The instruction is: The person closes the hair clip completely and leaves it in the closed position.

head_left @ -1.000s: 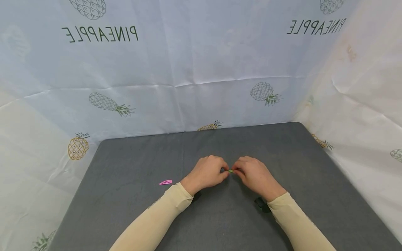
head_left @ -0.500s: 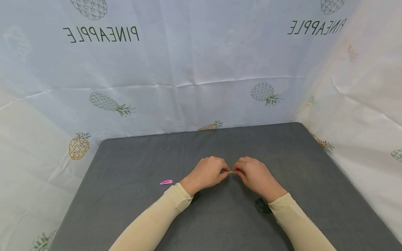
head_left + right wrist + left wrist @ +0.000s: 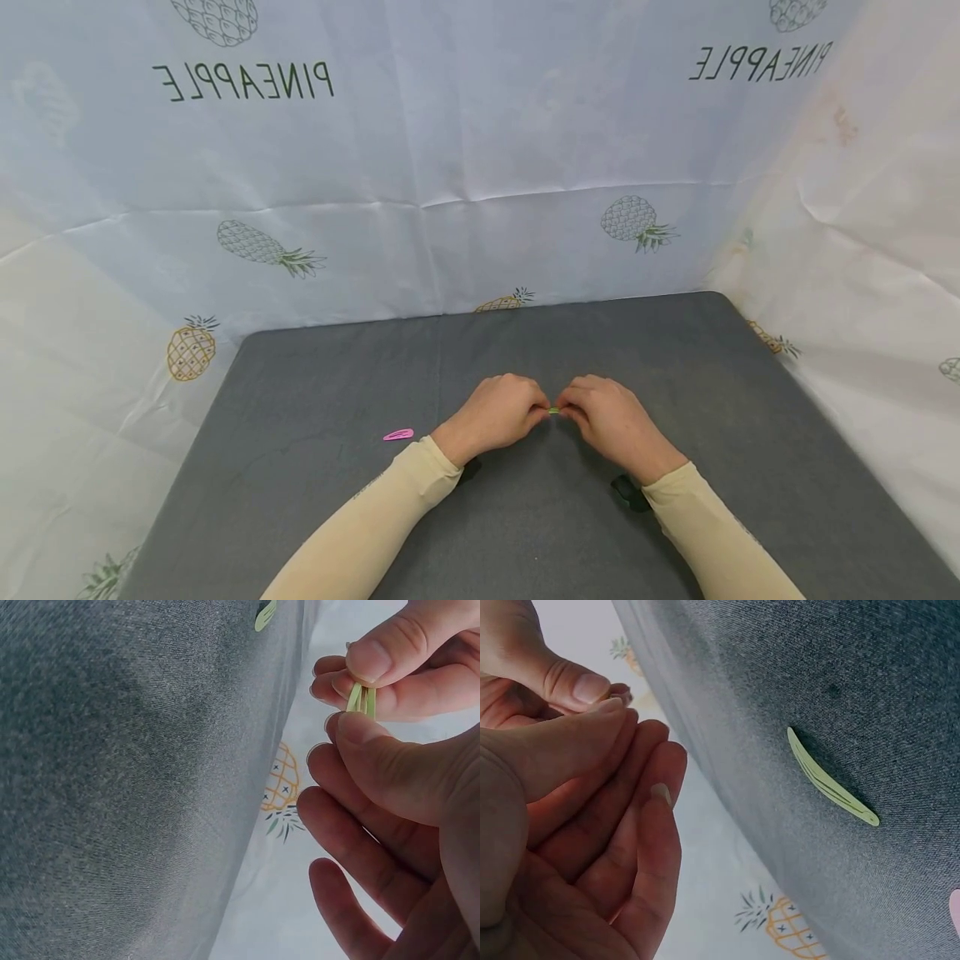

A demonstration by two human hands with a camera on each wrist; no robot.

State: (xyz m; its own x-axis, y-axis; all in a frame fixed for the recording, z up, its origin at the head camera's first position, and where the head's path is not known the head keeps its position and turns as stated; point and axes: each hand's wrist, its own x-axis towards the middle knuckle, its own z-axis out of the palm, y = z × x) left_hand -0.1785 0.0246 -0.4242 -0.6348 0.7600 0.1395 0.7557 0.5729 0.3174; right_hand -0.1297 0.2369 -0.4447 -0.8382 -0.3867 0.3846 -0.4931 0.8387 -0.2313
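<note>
Between my two hands is a light green snap hair clip point(image 3: 361, 700), pinched at both ends. My left hand point(image 3: 498, 415) grips one end between thumb and fingers, and my right hand point(image 3: 611, 421) pinches the other. Only the clip's short middle part shows; the fingertips cover the rest. A second green hair clip point(image 3: 829, 784) lies on the grey table in the left wrist view, hidden from the head view. To the left of my left wrist lies a pink snap hair clip point(image 3: 398, 434).
The grey cloth-covered table point(image 3: 322, 375) has white curtains printed with pineapples point(image 3: 525, 250) behind it and at both sides. Dark wrist devices point(image 3: 628, 493) sit beneath the cream sleeves point(image 3: 375, 521).
</note>
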